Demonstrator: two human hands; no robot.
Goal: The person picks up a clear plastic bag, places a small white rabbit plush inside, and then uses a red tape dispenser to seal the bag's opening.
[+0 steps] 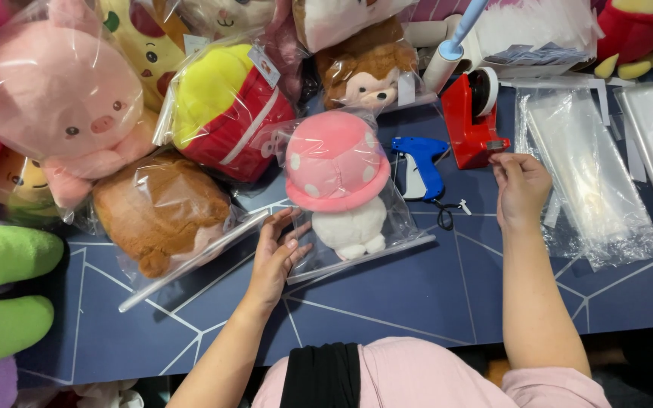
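Nearest the camera, the left hand (277, 253) is lying open-fingered on the clear bag's edge, steadying the bagged mushroom plush (339, 185) sitting mid-tabletop (432, 295). The right hand (521, 189) is pinching at the red tape dispenser (474, 121); whether tape is between its fingertips, I cannot tell. The slick bag might be sliding, or tape could be folding onto itself. Its cap is pink with pale spots, body cream.

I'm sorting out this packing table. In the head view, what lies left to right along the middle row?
Brown plush in a bag → left hand → bagged pink mushroom plush → blue tagging gun → red tape dispenser → right hand → clear bags.
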